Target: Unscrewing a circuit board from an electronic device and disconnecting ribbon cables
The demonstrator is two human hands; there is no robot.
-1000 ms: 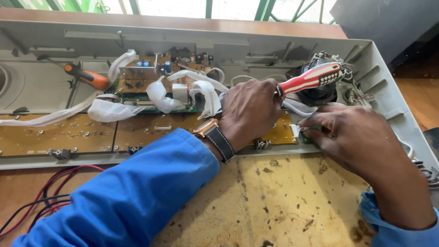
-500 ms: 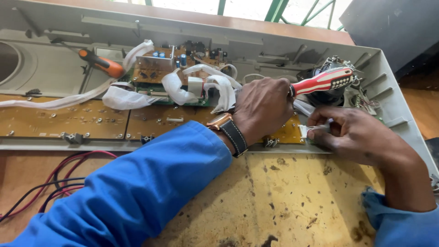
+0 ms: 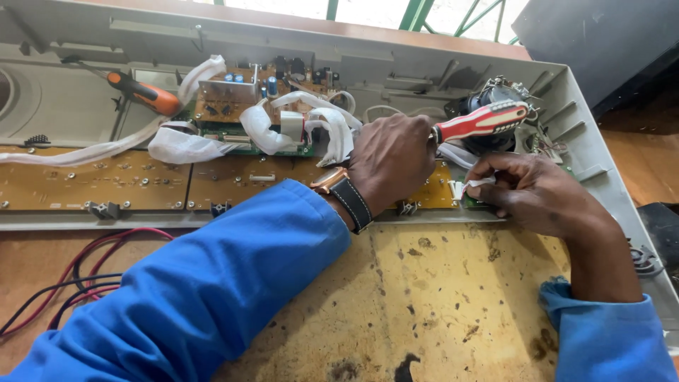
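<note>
Here the red-and-white-handled screwdriver [image 3: 481, 120] sits in the left hand [image 3: 392, 161], whose fingers are curled tight around its grip, the handle angled up to the right above the yellow-brown circuit board [image 3: 92, 182]. Just beside it, the right hand [image 3: 530, 191] pinches the end of a white flat ribbon cable [image 3: 470, 187] between thumb and fingertips at the board's right end. Both lie inside the open grey plastic casing [image 3: 580, 134]. Further left, an orange-handled screwdriver [image 3: 145, 93] rests in the casing, and red and black wires [image 3: 64, 283] trail over the worn wooden table [image 3: 438, 304].
</note>
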